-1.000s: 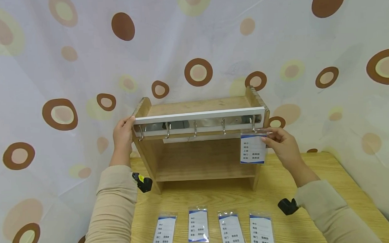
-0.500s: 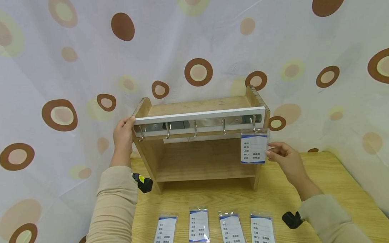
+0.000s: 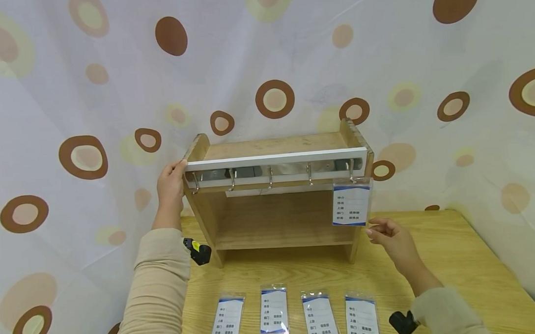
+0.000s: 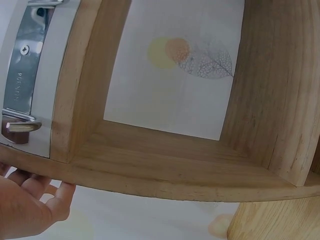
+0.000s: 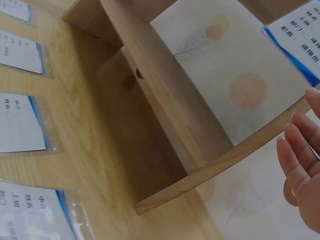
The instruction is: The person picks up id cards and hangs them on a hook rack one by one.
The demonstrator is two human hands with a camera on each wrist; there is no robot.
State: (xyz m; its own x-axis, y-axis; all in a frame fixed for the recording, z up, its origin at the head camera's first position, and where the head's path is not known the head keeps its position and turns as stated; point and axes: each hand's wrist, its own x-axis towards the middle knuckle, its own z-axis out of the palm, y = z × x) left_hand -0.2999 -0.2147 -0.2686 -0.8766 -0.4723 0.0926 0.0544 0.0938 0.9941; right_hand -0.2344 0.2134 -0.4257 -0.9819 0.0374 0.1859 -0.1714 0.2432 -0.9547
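A small wooden shelf [image 3: 278, 220] stands on the table, with a white-edged hook rail [image 3: 289, 156] across its front. My left hand [image 3: 170, 186] grips the shelf's upper left corner at the rail's end; in the left wrist view its fingers [image 4: 37, 186] lie against the side board. From the rightmost hook [image 3: 351, 170] hangs a clear-sleeved name badge [image 3: 351, 206] with blue bands. Just below and right of the badge's lower corner is my right hand [image 3: 396, 246], fingers loosely bent and holding nothing. The right wrist view shows that hand beside the shelf's side board [image 5: 240, 156].
Several similar badges [image 3: 274, 311] lie in a row on the wooden table [image 3: 430, 259] in front of the shelf. The other hooks [image 3: 270, 177] on the rail hold nothing. A patterned white cloth [image 3: 290, 53] covers the wall behind.
My right hand has let go of the badge's upper right edge and moved down away from it. The badge stays hanging on the hook. My left hand keeps its grip on the shelf.
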